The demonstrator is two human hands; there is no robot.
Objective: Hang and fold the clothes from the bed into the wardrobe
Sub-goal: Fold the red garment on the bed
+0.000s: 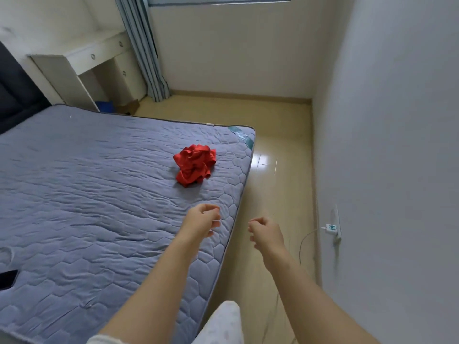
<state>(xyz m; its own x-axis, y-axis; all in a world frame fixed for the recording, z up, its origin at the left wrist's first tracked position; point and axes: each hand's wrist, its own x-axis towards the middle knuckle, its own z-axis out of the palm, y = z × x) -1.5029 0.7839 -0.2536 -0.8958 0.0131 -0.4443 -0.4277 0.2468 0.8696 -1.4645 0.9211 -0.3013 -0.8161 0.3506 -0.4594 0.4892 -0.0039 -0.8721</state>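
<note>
Grey-blue quilting lies beneath the left hand [202, 220], which is held out over the near edge of the bed [99, 182], fingers loosely curled round nothing. The right hand [265, 232] is just off that same edge, above the floor [273, 145], likewise loosely curled and empty. Neither hand appears to touch the bed.

Beyond them, on the bed and close to its far right corner, lies the red garment [195, 165], crumpled into a ball and apart from both hands.

Judged step: reaching to collect this piece, seemingly the only clothing on the visible part of the bed. The next move calls for a longer reach or a step along the bed's edge and a grasp on the bundle. It should then be shaken out, since whether to hang or fold depends on what sort of garment it proves to be.

- Hard to make out: the garment's type, its seams and openings being lost in the crumple.
- Cut off: a dark flat object [7, 279] on the bed at its near left margin, not identifiable.
- Hidden: the wardrobe and any hangers, nowhere in view; the bed's left side also runs out of view.
</note>
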